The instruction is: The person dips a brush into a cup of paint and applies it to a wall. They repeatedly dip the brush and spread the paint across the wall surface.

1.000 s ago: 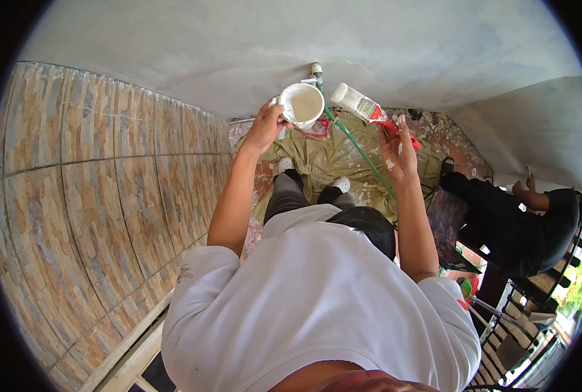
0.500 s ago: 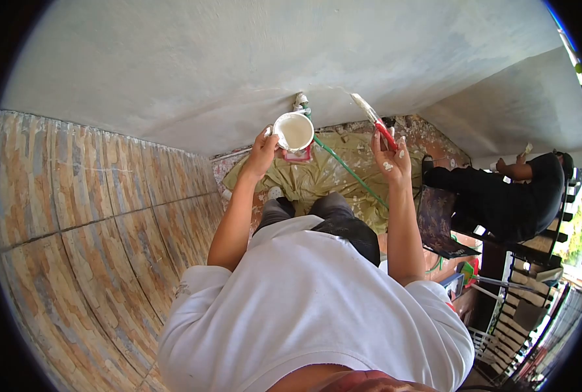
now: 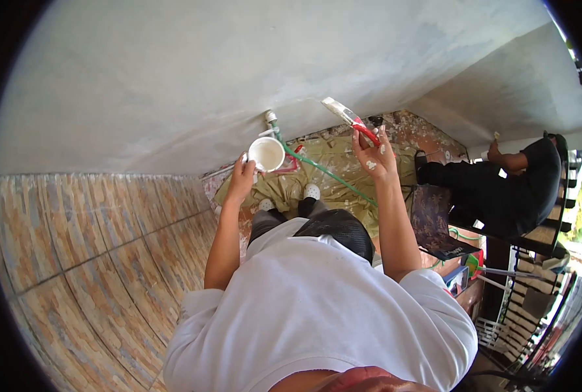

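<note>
My left hand (image 3: 240, 175) grips a white cup (image 3: 266, 154) of pale paint by its side, held out in front of me. A paintbrush (image 3: 347, 119) with a red handle and paint-loaded bristles sits in my right hand (image 3: 373, 157); its bristles touch the grey-white plastered wall (image 3: 238, 72) near its lower edge. Paint spots dot my right hand. Below the hands I see my white shoes (image 3: 312, 191) standing on an olive drop cloth (image 3: 343, 170).
A tiled wall (image 3: 88, 261) runs along my left. A green hose (image 3: 323, 171) crosses the drop cloth from a pipe (image 3: 271, 117) at the wall's foot. A person in black (image 3: 500, 189) crouches at the right by another wall. Chairs and clutter (image 3: 519, 294) stand at lower right.
The brush has swung from over the cloth up onto the wall. The cup and my left hand have shifted left and lower in view as my head lifted.
</note>
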Tool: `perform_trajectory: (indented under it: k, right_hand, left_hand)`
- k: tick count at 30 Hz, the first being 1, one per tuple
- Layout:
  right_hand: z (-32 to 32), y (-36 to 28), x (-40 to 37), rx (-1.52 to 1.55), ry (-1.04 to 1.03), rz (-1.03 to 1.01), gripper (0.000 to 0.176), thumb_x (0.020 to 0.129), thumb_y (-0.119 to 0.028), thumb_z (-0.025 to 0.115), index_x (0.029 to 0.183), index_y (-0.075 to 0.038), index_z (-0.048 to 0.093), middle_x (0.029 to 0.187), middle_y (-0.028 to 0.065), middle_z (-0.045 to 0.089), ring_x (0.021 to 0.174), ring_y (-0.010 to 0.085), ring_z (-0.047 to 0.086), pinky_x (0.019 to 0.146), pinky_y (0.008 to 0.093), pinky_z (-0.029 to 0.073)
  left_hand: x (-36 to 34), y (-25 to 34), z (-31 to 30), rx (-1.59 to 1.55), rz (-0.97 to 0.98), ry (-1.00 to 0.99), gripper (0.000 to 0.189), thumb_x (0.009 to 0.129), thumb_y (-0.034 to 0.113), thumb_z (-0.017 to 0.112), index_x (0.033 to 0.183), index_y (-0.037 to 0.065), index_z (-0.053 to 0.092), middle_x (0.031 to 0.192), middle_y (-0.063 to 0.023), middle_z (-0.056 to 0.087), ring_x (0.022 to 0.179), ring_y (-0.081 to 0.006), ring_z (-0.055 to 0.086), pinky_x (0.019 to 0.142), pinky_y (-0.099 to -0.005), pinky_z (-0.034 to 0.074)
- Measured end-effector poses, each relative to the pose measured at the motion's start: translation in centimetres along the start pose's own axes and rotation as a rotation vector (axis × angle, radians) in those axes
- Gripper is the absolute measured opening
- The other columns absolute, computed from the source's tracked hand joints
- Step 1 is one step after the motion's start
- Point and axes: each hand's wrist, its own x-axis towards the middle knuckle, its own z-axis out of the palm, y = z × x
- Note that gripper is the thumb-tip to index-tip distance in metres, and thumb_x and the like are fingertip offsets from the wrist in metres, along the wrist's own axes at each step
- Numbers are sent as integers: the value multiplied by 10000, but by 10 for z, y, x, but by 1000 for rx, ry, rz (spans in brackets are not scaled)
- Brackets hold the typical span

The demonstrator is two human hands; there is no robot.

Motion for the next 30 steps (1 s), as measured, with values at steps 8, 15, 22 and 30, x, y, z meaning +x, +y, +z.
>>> perform_trajectory:
  k: [8,15,22,30]
  right_hand:
    - [39,-70,55,20,-140,-251,442,955,-383,361,1166,-9,462,1092,213,496,1000,304,525,891,399,489]
    - [68,-90,110,-213,-42,-393,483,935,-430,341,1108,-10,507,1009,151,560,892,229,557,789,357,468]
    - [135,-111,88,-364,21,-509,379,931,-336,371,1049,-26,554,868,51,603,739,131,581,654,269,451]
    - [186,-120,32,-208,-454,-935,370,930,-332,455,1045,15,515,892,94,587,764,154,538,725,276,434]
  left_hand:
    - [13,-23,11,44,-94,190,406,884,116,426,1246,-66,392,778,-44,577,656,-88,523,614,-236,422]
    - [16,-13,30,74,-119,219,336,877,126,438,1163,-50,445,794,-61,585,634,-120,557,609,-253,439]
    - [24,-25,36,106,-74,206,244,867,96,402,1064,-22,486,792,-64,588,622,-129,569,597,-264,459]
    - [27,-27,46,37,-115,237,186,853,81,404,960,-17,519,701,-38,538,591,-123,527,559,-260,427]
